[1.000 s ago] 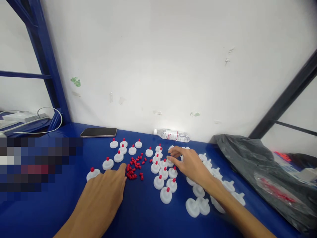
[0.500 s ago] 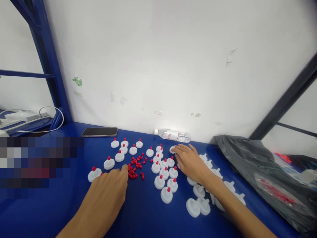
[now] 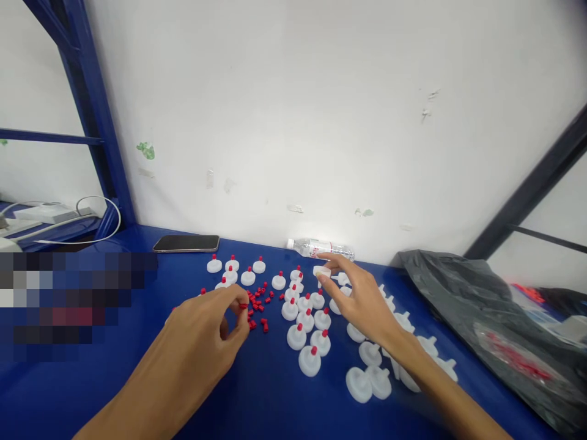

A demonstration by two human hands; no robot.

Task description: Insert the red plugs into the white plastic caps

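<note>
My left hand [image 3: 202,333] is closed in a pinch, with a small red cap [image 3: 243,305] between thumb and fingertips. It is at the left edge of a scattered pile of loose red caps [image 3: 260,300]. My right hand [image 3: 355,293] grips a white round plastic lid with a spout [image 3: 321,270] between thumb and fingers, over the far right part of the table. Beneath and beside that forearm lie several white lids without caps [image 3: 359,384]. In the middle stand several white lids topped with red caps [image 3: 310,362], and more capped lids [image 3: 248,277] stand farther left.
A phone [image 3: 186,243] lies near the wall, and a clear water bottle [image 3: 323,248] rests on its side. At right is a grey plastic bag [image 3: 449,305] with a clear packet of red pieces [image 3: 516,354] on it. A blue frame post [image 3: 98,110] rises at left.
My right hand has picked up a white lid and raised it slightly. My left hand has turned, and a red cap now shows in its pinch.
</note>
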